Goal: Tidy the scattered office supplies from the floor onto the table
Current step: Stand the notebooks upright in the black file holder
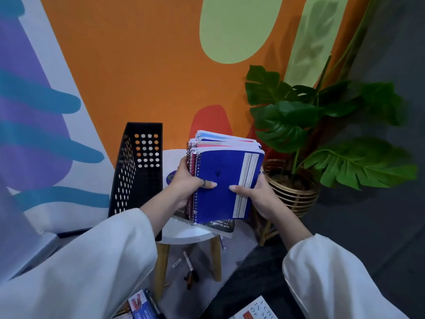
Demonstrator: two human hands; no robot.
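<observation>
A stack of spiral notebooks (226,171) with a blue cover on top is held above the small round white table (184,231). My left hand (188,183) grips the spiral side, thumb on the cover. My right hand (250,192) grips the opposite edge, thumb also on the cover. Under the stack, a dark book (220,224) lies on the table. A black perforated file holder (138,166) stands on the table's left side. On the floor under the table lie pens (190,270).
A potted plant (310,134) in a wicker stand (292,194) stands right of the table. More books lie on the floor: one blue and red (142,305), one white (255,309). A painted wall rises behind. Grey carpet spreads at the right.
</observation>
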